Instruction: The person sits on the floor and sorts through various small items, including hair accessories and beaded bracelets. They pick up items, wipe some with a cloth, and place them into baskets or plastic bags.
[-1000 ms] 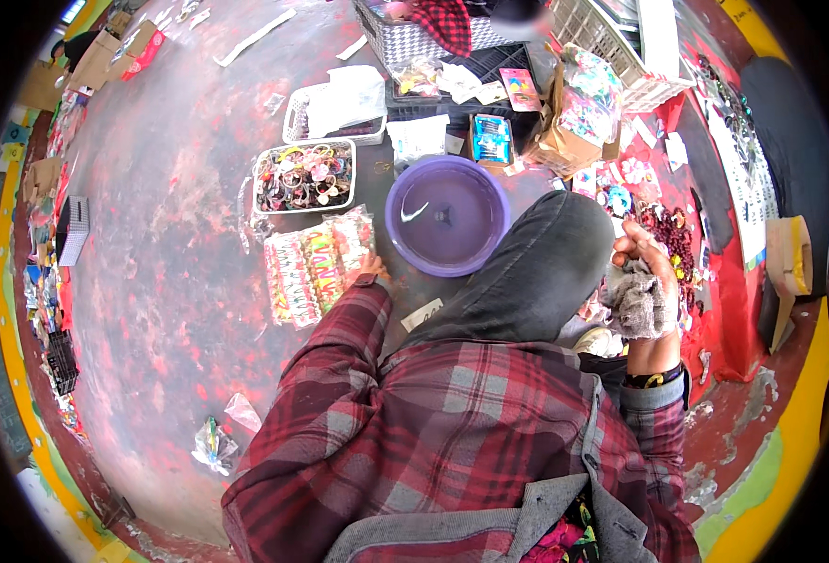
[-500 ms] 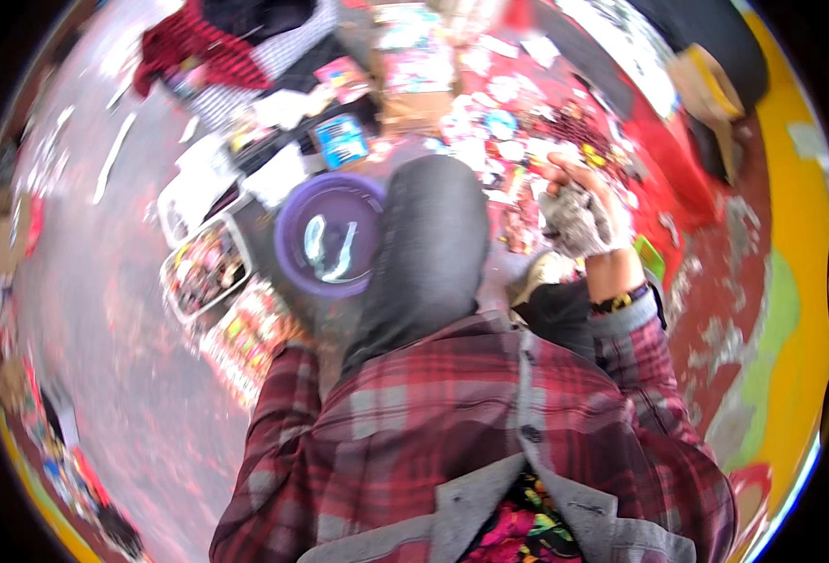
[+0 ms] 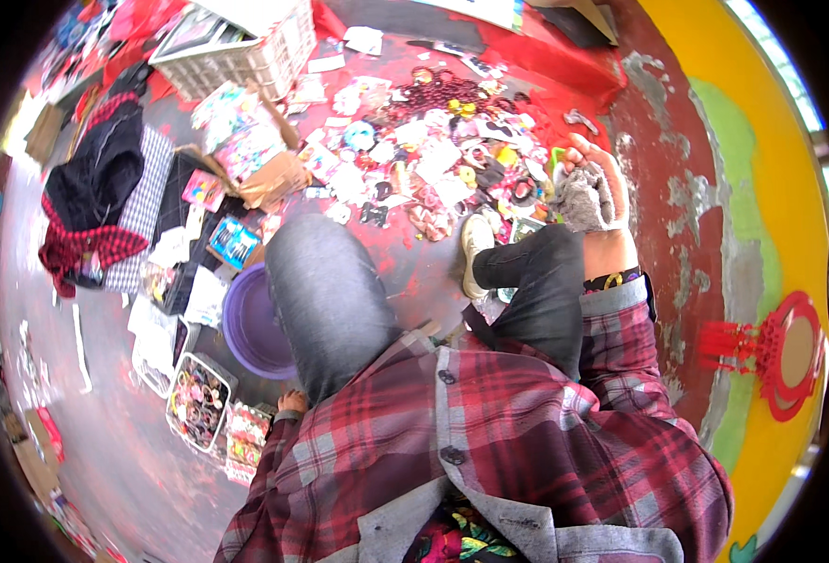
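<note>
My right hand (image 3: 611,178) is raised at the right, its fingers curled round a grey, fluffy piece of fabric (image 3: 581,199); the kind of article does not show. My left hand (image 3: 292,402) is low beside my left knee, mostly hidden by the sleeve and leg. Close to its left lies a clear pack of small colourful items (image 3: 245,436); whether the fingers touch it cannot be made out. Next to that pack stands a white plastic tub (image 3: 172,413) filled with small hair-tie-like pieces. A purple basin (image 3: 245,324) sits just left of my knee.
A wide heap of small accessories and packets (image 3: 433,159) covers the red sheet ahead. Behind it, to the left, are a white crate (image 3: 245,66) and an open cardboard box (image 3: 273,178). Dark and checked clothes (image 3: 105,178) lie far left. A yellow wall (image 3: 705,56) runs along the right.
The view has swung to the right, so the basin, tubs and heap appear farther left. My right hand still holds the grey fabric. My left hand shows slightly apart from the pack.
</note>
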Demonstrator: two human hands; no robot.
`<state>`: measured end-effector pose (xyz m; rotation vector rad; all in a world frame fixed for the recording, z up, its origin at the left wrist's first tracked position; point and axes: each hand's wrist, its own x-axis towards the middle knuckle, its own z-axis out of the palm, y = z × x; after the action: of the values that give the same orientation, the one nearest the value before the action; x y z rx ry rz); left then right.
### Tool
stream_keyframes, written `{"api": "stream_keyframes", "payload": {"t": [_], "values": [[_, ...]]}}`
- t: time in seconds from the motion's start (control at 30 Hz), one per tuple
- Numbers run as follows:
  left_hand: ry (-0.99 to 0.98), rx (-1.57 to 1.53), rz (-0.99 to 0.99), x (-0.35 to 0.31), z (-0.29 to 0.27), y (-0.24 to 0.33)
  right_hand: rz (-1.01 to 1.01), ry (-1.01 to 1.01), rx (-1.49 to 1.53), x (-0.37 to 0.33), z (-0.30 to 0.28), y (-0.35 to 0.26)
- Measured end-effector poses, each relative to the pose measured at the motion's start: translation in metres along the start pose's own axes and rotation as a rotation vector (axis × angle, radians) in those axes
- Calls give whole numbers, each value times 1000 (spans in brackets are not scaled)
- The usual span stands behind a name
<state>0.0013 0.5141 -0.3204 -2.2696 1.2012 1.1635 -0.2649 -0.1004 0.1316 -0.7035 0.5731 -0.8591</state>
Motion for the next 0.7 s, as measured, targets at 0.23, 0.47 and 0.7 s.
{"api": "stream_keyframes", "payload": {"t": [0.23, 0.47, 0.7], "values": [[933, -610, 66, -5, -198, 73, -201, 182, 13, -51, -64, -60], [1581, -257, 236, -111, -418, 133, -372, 332, 82, -66, -143, -93], [1517, -215, 920, -142, -544, 276, -346, 639, 58, -74, -273, -80]]}}
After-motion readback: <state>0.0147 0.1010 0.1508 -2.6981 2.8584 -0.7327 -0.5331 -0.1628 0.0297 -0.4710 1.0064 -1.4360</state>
